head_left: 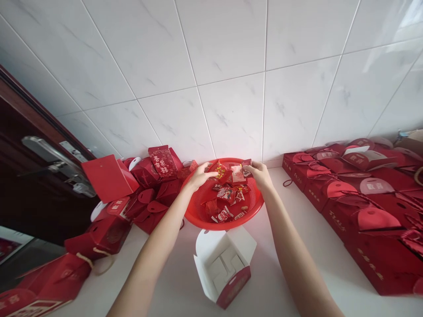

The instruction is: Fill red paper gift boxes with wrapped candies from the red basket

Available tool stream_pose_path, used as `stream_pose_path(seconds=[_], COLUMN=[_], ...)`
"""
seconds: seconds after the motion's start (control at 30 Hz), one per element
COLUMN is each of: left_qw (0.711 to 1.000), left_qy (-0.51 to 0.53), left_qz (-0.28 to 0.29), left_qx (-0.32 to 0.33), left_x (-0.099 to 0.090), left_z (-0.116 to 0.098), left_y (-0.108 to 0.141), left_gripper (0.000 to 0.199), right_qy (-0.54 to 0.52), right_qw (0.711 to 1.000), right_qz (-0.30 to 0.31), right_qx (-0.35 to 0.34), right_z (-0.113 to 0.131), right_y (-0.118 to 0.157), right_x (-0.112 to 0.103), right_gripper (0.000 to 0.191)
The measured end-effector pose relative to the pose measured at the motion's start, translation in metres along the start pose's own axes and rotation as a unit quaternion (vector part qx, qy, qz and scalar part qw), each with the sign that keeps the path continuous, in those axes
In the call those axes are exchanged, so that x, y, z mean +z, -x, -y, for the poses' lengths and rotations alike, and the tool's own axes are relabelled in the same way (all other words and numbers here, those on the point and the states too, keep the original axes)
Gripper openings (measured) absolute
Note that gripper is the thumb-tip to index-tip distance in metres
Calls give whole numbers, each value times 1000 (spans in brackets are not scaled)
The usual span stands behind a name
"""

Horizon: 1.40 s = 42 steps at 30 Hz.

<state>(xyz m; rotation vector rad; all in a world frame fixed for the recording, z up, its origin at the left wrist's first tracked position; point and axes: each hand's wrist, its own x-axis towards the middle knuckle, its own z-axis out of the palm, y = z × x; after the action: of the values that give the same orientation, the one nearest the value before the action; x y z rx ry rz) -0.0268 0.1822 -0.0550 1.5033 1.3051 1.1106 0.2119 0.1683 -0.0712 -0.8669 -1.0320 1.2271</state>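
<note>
A red perforated plastic basket [189, 210] stands against the tiled wall, with several wrapped sweets [227, 193] in it. At its back left, my left hand [201, 175] is closed with thumb and fingers on the edge of a red and gold packet [218, 169]. At the back right, my right hand [259, 174] pinches a small dark red candy packet [246, 166]. Between the hands lies a pale pink packet [237, 174]. In front of the basket sits an open gift box [234, 287], white inside and red outside, its flaps spread and no sweets visible in it.
Rows of closed red gift boxes [333, 211] with cord handles cover the right side of the white table [264, 281]. More red boxes [105, 229] are heaped at the left, some with lids up. Beyond them is a dark door with a metal handle [49, 152].
</note>
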Motion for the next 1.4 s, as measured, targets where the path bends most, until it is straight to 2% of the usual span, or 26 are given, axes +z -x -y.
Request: stream_pose_path(seconds=[0.13, 0.3, 0.43, 0.57, 0.67, 0.73, 0.8, 0.87, 0.9, 0.97, 1.0, 1.03, 1.13, 1.2, 1.23, 1.3, 1.33, 1.4], left_qw=[998, 995, 993, 991, 993, 984, 944, 862, 817, 749, 729, 722, 744, 768, 780, 809, 827, 841], left_qy=[46, 54, 63, 53, 4, -67, -160, -268, -325, -437, -486, -528, -599, -606, -598, -550, -508, -407], left_qz=[50, 75, 100, 123, 119, 164, 288, 427, 471, 494, 478, 445, 296, 201, 173, 183, 220, 346], left_qx=[-11, -21, -2, 22, 16, 9, -13, -49, -64, -69, -62, -48, 12, 51, 68, 93, 97, 86], left_x=[9, 18, 30, 42, 43, 39, 36, 38, 41, 47, 50, 51, 48, 42, 40, 39, 41, 50], left_z=[-12, -24, -27, -22, -17, -16, -18, -22, -24, -27, -28, -28, -26, -24, -25, -26, -28, -30], left_y=[5, 6, 4, 4, 6, 8, 13, 21, 26, 34, 37, 38, 36, 32, 31, 31, 34, 41], left_gripper=[50, 38, 41, 41, 48, 47, 43, 45, 47, 48, 45, 41, 39, 53, 58, 52, 44, 31], right_qy=[-7, -34, -57, -24, -8, -9, -2, 10, 17, 30, 35, 40, 46, 46, 46, 46, 46, 48], right_qw=[1000, 997, 992, 988, 995, 999, 1000, 1000, 1000, 999, 999, 998, 998, 998, 998, 998, 998, 998], right_qz=[16, 66, 109, 148, 100, 41, 7, 7, 13, 25, 29, 30, 31, 32, 32, 30, 29, 26], right_qx=[9, 22, 26, 45, 25, 3, -14, -22, -22, -23, -25, -28, -31, -25, -21, -18, -19, -23], right_z=[-1, 4, 9, 10, 8, 7, 5, 4, 3, 3, 3, 2, 3, 4, 4, 4, 4, 3], right_y=[-2, 2, 8, 9, 8, 7, 7, 6, 6, 6, 6, 5, 5, 5, 5, 5, 5, 5], right_x=[0, 0, 1, 1, 1, 0, 0, 0, 0, -1, -1, -1, -1, -1, -1, -1, 0, 0], right_gripper=[29, 32, 33, 34, 33, 30, 27, 27, 27, 28, 28, 28, 28, 27, 27, 26, 26, 26])
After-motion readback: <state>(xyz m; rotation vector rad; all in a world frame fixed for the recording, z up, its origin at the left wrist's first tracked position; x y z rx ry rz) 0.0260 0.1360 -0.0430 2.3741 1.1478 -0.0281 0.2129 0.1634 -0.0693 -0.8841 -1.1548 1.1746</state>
